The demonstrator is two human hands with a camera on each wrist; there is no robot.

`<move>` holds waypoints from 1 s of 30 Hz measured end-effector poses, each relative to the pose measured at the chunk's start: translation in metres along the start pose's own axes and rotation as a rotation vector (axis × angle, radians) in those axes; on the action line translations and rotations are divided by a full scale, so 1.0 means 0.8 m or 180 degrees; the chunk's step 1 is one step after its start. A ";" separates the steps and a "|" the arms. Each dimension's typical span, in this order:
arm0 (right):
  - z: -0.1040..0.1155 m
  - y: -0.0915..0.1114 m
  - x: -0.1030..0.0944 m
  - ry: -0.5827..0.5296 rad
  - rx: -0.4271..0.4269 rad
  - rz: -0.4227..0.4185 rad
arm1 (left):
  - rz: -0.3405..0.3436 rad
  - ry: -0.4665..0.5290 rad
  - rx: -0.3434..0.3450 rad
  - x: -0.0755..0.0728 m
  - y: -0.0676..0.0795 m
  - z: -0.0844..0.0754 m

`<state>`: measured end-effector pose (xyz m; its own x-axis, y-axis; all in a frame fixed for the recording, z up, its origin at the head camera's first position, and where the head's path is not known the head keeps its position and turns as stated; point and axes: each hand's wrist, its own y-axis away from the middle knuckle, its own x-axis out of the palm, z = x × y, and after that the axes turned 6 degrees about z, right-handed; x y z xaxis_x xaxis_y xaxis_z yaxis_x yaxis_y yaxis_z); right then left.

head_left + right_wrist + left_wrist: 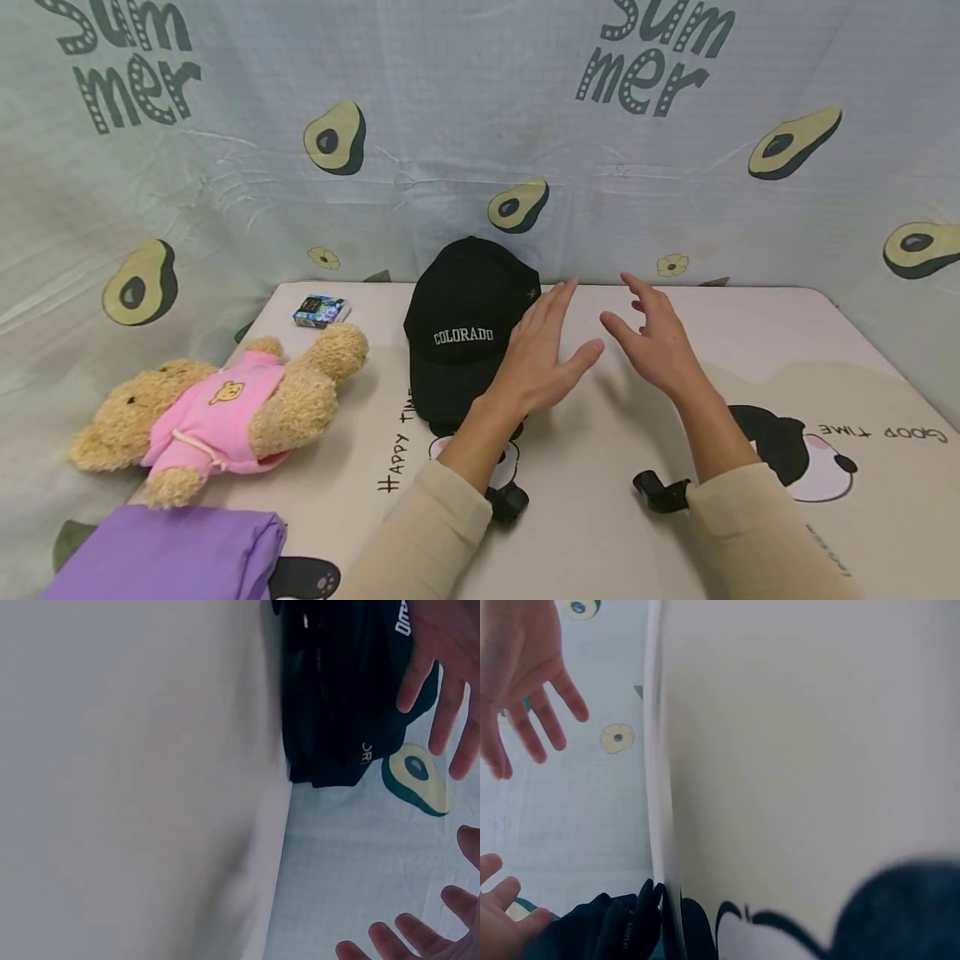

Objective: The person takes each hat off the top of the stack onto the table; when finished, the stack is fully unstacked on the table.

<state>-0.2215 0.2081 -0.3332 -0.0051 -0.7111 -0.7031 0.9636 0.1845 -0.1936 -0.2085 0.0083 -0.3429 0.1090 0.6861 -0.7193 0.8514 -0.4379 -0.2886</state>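
Observation:
A black baseball cap [465, 300] with COLORADO across its front stands on the table near the back wall, brim toward me. My left hand [542, 354] is held just right of the cap, fingers straight and overlapping its edge in the head view. Farther right, my right hand [651, 337] hovers with fingers spread and nothing in it. The palms face each other across a gap. In the right wrist view the cap [345, 697] lies beyond the table edge line, beside the left hand [450, 667]. The left wrist view shows the right hand [525, 682] with spread fingers.
A teddy bear [225, 408] in a pink hoodie lies on its side at the left. Behind it sits a small colourful box [321, 310]. Folded purple cloth [168, 554] rests at the front left. An avocado-print sheet [442, 108] hangs behind the table [585, 517].

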 end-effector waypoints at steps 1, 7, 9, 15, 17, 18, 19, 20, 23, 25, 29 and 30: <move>0.001 -0.001 0.001 -0.0027 -0.0007 -0.0016 | -0.0021 0.0027 0.0004 0.000 0.001 -0.001; 0.005 -0.004 0.007 -0.0167 0.0017 -0.0002 | -0.0129 0.0174 0.0019 -0.002 0.008 -0.002; 0.006 -0.003 0.009 -0.0231 0.0049 0.0021 | -0.0139 0.0202 -0.0003 -0.002 0.012 -0.002; 0.007 0.003 0.013 -0.0554 0.0154 -0.0068 | -0.0184 0.0305 0.0037 0.002 0.017 0.001; 0.008 0.004 0.015 -0.0660 0.0169 -0.0105 | -0.0213 0.0350 0.0037 0.001 0.018 0.001; 0.009 0.004 0.016 -0.0708 0.0168 -0.0126 | -0.0229 0.0383 0.0031 0.001 0.019 0.001; 0.010 0.005 0.017 -0.0750 0.0167 -0.0147 | -0.0246 0.0426 0.0014 0.001 0.020 0.001; 0.011 0.005 0.018 -0.0802 0.0165 -0.0168 | -0.0269 0.0474 -0.0001 0.001 0.020 0.001; 0.012 0.006 0.021 -0.0938 0.0160 -0.0248 | -0.0345 0.0616 -0.0057 0.000 0.024 0.001; 0.014 0.006 0.023 -0.1011 0.0173 -0.0283 | -0.0388 0.0686 -0.0077 -0.001 0.027 0.002; 0.018 0.007 0.027 -0.1046 0.0224 -0.0284 | -0.0421 0.0719 -0.0070 -0.005 0.030 0.003; 0.018 0.007 0.027 -0.1046 0.0240 -0.0275 | -0.0423 0.0723 -0.0065 -0.006 0.031 0.004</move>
<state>-0.2121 0.1838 -0.3396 -0.0129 -0.9046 -0.4260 0.9804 0.0723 -0.1831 -0.1896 -0.0074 -0.3485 0.1060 0.8506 -0.5150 0.8759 -0.3251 -0.3566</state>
